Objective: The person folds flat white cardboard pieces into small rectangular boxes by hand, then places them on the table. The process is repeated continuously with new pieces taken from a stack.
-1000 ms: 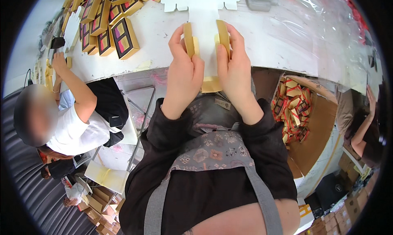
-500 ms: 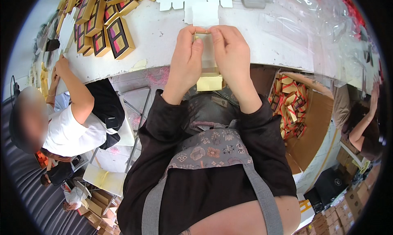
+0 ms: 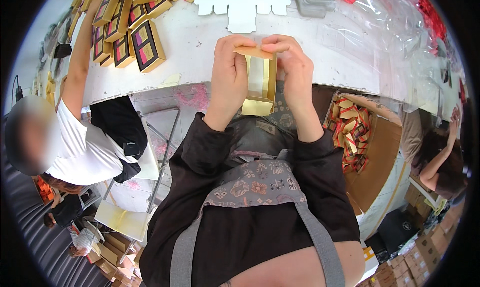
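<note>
Between my hands, at the table's near edge, is a gold cardboard box [image 3: 272, 87] with a see-through middle and a flap sticking out toward me. My left hand [image 3: 231, 74] grips its left side, fingers bent over the far end. My right hand [image 3: 294, 67] pinches the far flap with its fingertips, while its palm stands off from the right wall. Just beyond my fingers, flat white cardboard blanks [image 3: 242, 17] with notched edges lie on the white table [image 3: 195, 52].
Gold boxes with dark fronts [image 3: 145, 47] are piled at the far left, where a co-worker's arm [image 3: 77, 72] reaches. Clear plastic sheets [image 3: 370, 42] cover the right of the table. Below them stands a carton [image 3: 382, 152] with many small gold and red pieces [image 3: 350, 132].
The gold box has opened out and tilted, showing its inside, and my right hand has moved slightly right. The co-worker at left now stretches an arm farther toward the box pile.
</note>
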{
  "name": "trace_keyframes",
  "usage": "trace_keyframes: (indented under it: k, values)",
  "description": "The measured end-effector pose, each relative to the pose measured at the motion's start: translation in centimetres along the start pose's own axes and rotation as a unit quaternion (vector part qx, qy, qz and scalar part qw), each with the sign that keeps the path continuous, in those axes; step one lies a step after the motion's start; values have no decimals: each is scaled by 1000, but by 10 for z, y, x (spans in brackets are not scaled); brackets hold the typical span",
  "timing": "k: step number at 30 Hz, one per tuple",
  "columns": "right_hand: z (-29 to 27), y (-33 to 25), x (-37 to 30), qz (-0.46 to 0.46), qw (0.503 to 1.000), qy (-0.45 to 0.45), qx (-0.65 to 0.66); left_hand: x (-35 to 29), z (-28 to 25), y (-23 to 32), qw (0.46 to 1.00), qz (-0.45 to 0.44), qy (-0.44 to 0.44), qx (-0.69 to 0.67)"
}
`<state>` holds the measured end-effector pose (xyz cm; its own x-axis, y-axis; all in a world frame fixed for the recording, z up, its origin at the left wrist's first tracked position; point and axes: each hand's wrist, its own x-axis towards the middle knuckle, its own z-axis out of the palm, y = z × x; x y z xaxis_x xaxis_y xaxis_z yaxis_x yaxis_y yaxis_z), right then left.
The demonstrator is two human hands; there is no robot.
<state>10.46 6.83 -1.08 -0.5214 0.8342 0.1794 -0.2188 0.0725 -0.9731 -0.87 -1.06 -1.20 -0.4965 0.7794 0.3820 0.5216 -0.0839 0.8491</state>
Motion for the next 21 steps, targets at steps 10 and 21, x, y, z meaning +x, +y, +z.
trace_keyframes:
  k: [10,21]
  values:
    - [-29,-17,14,31,953,-167,-250,9,-21,20,966,-110,-201,-121]
    - [-7,-23,39,-272,710,-171,-626,42,-18,16,980,17,-116,159]
